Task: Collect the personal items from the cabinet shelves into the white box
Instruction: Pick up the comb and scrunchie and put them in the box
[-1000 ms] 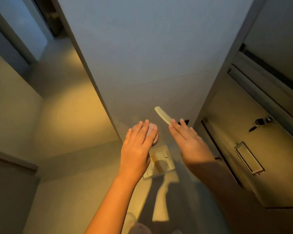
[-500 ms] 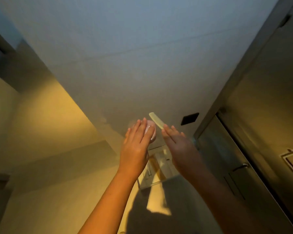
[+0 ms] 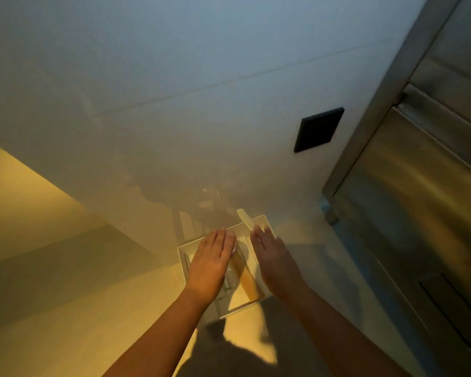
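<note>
The white box (image 3: 186,270) stands on the floor against the wall, and both my hands hover over it. My left hand (image 3: 211,258) holds a round pale item (image 3: 233,248) under its fingers; only the item's edge shows past the fingertips. A white comb (image 3: 245,220) sticks out beyond the box's far rim, pinched in my right hand (image 3: 273,258). Inside the box lie a long tan item (image 3: 247,281) and a clear item (image 3: 228,284), partly hidden by my hands.
A pale wall with a black square plate (image 3: 319,129) rises behind the box. A steel cabinet front (image 3: 419,191) fills the right side. Light floor (image 3: 65,308) spreads to the left, and my shadow (image 3: 234,355) falls in front of the box.
Both hands have come down from in front of the wall to just above the white box, still carrying the comb and the round item. The view has tilted down.
</note>
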The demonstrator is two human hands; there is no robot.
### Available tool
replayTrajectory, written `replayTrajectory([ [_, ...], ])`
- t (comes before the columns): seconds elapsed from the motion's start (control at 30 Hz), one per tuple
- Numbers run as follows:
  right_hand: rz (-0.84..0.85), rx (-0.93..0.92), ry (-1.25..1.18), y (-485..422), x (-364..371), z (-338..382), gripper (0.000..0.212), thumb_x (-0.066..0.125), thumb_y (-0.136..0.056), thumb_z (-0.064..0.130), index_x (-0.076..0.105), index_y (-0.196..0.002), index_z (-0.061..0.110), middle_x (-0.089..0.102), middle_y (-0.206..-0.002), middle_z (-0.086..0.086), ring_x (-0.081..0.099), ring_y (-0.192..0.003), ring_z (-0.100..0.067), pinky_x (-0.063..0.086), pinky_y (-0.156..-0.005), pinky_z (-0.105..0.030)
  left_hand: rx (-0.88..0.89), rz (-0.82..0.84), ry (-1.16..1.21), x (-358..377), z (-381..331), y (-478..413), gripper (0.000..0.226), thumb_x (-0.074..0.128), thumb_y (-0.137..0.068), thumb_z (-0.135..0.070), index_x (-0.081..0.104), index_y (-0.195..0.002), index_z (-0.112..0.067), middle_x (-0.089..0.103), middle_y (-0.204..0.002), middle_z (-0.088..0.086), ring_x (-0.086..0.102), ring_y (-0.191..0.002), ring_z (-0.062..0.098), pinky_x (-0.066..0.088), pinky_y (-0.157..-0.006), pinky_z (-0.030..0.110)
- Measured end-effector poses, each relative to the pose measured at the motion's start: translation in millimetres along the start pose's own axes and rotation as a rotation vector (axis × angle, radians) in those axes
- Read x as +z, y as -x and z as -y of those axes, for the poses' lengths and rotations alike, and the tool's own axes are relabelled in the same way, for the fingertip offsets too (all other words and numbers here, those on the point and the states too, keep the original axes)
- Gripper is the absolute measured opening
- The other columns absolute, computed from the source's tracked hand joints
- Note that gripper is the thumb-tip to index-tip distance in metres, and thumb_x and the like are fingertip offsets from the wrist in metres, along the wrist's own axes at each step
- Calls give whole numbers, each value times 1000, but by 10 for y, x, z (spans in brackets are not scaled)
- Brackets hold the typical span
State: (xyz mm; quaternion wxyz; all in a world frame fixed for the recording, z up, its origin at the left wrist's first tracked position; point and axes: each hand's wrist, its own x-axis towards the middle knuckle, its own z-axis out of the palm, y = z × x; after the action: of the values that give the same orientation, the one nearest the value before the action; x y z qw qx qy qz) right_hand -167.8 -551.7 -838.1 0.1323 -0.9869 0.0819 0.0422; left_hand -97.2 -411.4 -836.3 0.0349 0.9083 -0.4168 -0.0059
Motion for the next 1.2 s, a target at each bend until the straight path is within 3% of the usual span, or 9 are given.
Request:
replayTrajectory([
  [0.1, -12, 16, -18, -162, 548, -110, 56, 41, -96, 8, 15, -146, 5, 10, -154, -14, 9, -141, -33, 15, -113, -43, 16, 60, -62, 559, 95, -95, 93, 86, -41, 5, 52, -127, -1, 53, -128, 23, 51, -117, 39, 41, -95, 45],
  [0.17, -18, 0, -38, -242, 841, -139, 59, 51, -92, 8, 22, -143, 2, 16, -152, -18, 15, -139, -37, 18, -111, -47, 34, 78, -130, 894, 174, -126, 87, 71, -73, -1, 21, -145, -8, 21, -150, 20, 21, -137, 36, 12, -110, 38],
  [0.23, -32, -36, -44, -323, 1096, -177, 61, 53, -91, 9, 21, -143, 2, 15, -152, -17, 14, -139, -37, 19, -111, -48, 38, 111, -151, 1200, 260, -143, 80, 53, -88, -3, -1, -146, -12, 1, -154, 14, 2, -141, 31, -5, -109, 32],
  [0.33, -14, -83, -24, -430, 1353, -224, 61, 49, -93, 9, 17, -145, 4, 10, -153, -16, 9, -140, -36, 17, -111, -49, -5, 127, -142, 1515, 314, -153, 86, 69, -78, -5, 15, -145, -4, 18, -151, 20, 19, -139, 33, 11, -110, 34],
  [0.43, -73, -127, -51, -417, 1510, -226, 65, 75, -73, 8, 46, -129, -4, 42, -138, -23, 40, -125, -43, 42, -94, -57, 12, 162, -202, 1774, 420, -110, 86, 58, -87, -8, -5, -146, -9, -2, -154, 15, 1, -141, 30, 2, -110, 33],
  [0.53, -113, -157, -4, -310, 1724, -263, 72, 89, -54, 18, 59, -117, -3, 58, -123, -22, 56, -111, -40, 50, -81, -52, -15, 179, -184, 1919, 453, -79, 92, 70, -79, -13, 7, -146, -7, 14, -152, 19, 16, -139, 33, 18, -110, 34],
  [0.6, -62, -132, 2, -300, 1821, -289, 73, 82, -67, 22, 50, -128, -1, 47, -135, -21, 45, -123, -40, 45, -93, -53, 1, 177, -192, 1980, 467, -59, 93, 70, -80, -19, 7, -146, -7, 12, -153, 19, 15, -139, 33, 20, -110, 34],
  [0.73, 88, -48, 28, -417, 1952, -351, 72, 50, -94, 33, 8, -147, 10, 1, -155, -11, 1, -142, -31, 9, -113, -47, -36, 258, -245, 2105, 566, -53, 85, 54, -92, -18, -11, -145, -11, -9, -154, 13, -6, -141, 32, 7, -112, 35],
  [1.2, 154, -21, 118, -568, 2200, -117, 70, 47, -95, 27, 3, -146, 5, 1, -155, -15, -1, -141, -36, 6, -113, -45, -102, 328, -198, 2113, 601, 16, 83, 56, -91, -18, -6, -146, -7, -8, -154, 16, -3, -141, 33, 7, -112, 36],
])
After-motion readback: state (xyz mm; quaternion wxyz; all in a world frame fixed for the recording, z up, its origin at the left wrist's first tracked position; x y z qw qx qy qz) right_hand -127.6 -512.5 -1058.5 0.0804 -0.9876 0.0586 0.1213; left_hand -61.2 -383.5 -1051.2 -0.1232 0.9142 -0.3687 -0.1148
